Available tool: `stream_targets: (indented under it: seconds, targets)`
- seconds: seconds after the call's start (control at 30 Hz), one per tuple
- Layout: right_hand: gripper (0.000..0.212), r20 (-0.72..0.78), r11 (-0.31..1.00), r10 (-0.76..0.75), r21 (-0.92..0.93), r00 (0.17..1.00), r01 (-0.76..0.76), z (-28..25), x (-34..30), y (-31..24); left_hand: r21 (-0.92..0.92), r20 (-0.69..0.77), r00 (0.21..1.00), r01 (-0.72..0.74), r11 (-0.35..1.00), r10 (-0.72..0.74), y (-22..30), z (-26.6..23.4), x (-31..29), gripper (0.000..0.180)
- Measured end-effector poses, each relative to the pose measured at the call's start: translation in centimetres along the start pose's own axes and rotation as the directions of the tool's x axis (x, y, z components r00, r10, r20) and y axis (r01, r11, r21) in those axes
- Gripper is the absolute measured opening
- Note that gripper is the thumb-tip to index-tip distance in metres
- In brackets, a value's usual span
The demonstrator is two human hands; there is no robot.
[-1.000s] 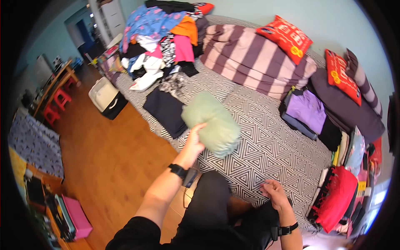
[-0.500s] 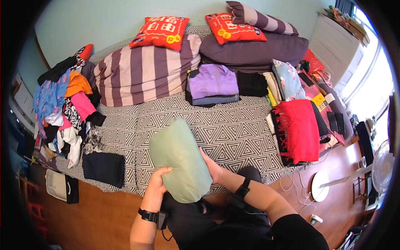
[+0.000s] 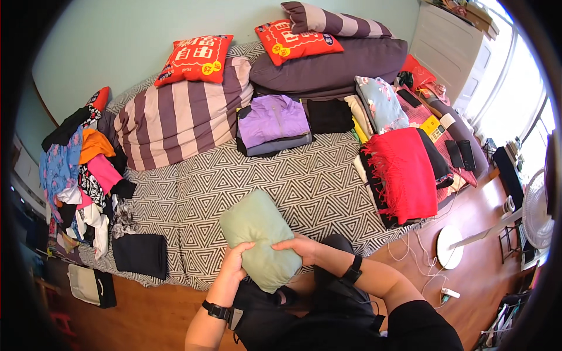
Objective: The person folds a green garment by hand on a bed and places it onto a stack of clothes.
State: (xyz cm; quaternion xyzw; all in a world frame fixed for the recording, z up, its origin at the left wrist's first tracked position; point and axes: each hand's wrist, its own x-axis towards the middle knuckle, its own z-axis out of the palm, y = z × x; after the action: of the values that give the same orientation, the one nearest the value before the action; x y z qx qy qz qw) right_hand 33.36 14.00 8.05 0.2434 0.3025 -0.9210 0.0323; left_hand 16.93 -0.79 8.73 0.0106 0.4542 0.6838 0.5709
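A plump, pale green cloth bundle (image 3: 254,222) is held over the front of the bed, tilted. Its outside is smooth and puffy; whether it is a folded garment or a small pillow, I cannot tell. My left hand (image 3: 236,261) grips its near left side, thumb lying on top. From the right, my right hand (image 3: 300,248) clasps it with the thumb pressing into the middle of the top. The fingers of both hands are mostly hidden beneath the bundle. A dark folded cloth (image 3: 140,255) lies on the bed edge to the left.
On the patterned bedspread (image 3: 199,205), a jumbled clothes pile (image 3: 88,169) lies left, a folded purple jacket (image 3: 274,121) centre back, and a red fringed scarf (image 3: 404,175) right. Striped bedding (image 3: 181,117) and red cushions (image 3: 199,58) line the wall. A white fan (image 3: 535,202) and cables stand right.
The bundle has been lowered and turned flatter toward me. My right hand has shifted from its far right side onto its top, thumb now pressing in. The view has swung slightly right.
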Motion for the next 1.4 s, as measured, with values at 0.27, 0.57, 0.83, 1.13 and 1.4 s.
stream_targets:
  seconds: [0.27,0.57,0.83,1.13,1.4]
  targets:
    - [0.047,-0.101,0.993,-0.108,0.041,0.989,0.113,-1.4,-1.9,-0.4,0.015,0.068,0.988,0.137,0.99,-0.138,-1.5,0.8,1.3,0.056]
    - [0.049,-0.216,0.973,-0.194,0.08,0.957,0.216,-3.0,-5.6,-3.1,0.081,0.291,0.953,0.06,0.995,-0.081,-2.3,0.6,1.6,0.054]
    - [0.051,-0.38,0.841,-0.502,-0.004,0.777,0.541,-6.7,-13.7,-12.7,0.224,0.241,0.97,-0.031,0.974,-0.024,-0.5,-0.7,-1.2,0.041]
    - [0.051,-0.429,0.659,-0.725,-0.202,0.539,0.725,-9.5,-26.4,-25.0,0.278,0.039,0.989,-0.145,0.95,0.14,1.7,-5.8,-4.8,0.045]
    - [0.045,-0.408,0.496,-0.848,-0.383,0.339,0.779,-13.7,-36.0,-32.6,0.255,-0.078,0.961,-0.236,0.938,0.264,1.3,-9.1,-6.4,0.046]
